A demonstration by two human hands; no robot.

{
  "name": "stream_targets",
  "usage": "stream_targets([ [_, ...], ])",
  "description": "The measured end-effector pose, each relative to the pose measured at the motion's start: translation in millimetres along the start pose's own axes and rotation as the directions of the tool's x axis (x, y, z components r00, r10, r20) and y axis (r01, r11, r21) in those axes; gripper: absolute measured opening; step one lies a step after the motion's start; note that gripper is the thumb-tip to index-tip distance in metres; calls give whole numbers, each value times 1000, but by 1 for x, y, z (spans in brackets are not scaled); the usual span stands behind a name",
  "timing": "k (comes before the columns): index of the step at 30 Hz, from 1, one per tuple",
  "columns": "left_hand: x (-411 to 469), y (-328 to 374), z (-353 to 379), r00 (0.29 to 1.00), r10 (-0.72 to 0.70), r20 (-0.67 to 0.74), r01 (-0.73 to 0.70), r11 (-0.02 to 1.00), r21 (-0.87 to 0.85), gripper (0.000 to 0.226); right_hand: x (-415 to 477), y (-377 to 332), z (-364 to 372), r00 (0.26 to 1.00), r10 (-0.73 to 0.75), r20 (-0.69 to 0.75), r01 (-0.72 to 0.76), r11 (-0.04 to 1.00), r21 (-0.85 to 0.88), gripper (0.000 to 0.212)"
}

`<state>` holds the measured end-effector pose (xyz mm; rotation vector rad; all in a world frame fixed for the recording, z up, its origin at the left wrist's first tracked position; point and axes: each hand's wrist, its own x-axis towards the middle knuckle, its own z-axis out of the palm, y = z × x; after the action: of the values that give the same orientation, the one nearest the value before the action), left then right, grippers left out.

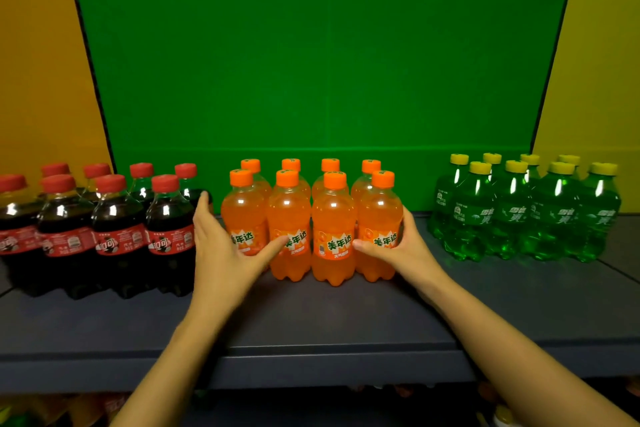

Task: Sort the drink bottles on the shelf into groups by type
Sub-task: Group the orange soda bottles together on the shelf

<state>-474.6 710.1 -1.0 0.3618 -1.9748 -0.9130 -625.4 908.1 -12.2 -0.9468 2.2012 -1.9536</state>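
Note:
Three groups of small bottles stand on the dark shelf (311,319). Several dark cola bottles (117,218) with red caps are at the left. Several orange soda bottles (332,229) with orange caps stand in two rows in the middle. Several green bottles (519,211) with yellow caps are at the right. My left hand (225,246) presses flat against the left side of the orange group, thumb across the front. My right hand (401,246) cups the group's right side, thumb on a front label. Both hands squeeze the orange group between them.
A green back panel (325,62) rises behind the shelf, with yellow walls (38,62) on both sides. The shelf's front edge (311,357) runs across below my forearms. A lower shelf with blurred goods (86,409) shows at the bottom.

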Motion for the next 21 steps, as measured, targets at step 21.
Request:
stream_targets([
  [21, 31, -31, 5, 923, -184, 337, 312, 870, -381, 98, -13, -1, 17, 995, -40, -86, 27, 988, -150, 129],
])
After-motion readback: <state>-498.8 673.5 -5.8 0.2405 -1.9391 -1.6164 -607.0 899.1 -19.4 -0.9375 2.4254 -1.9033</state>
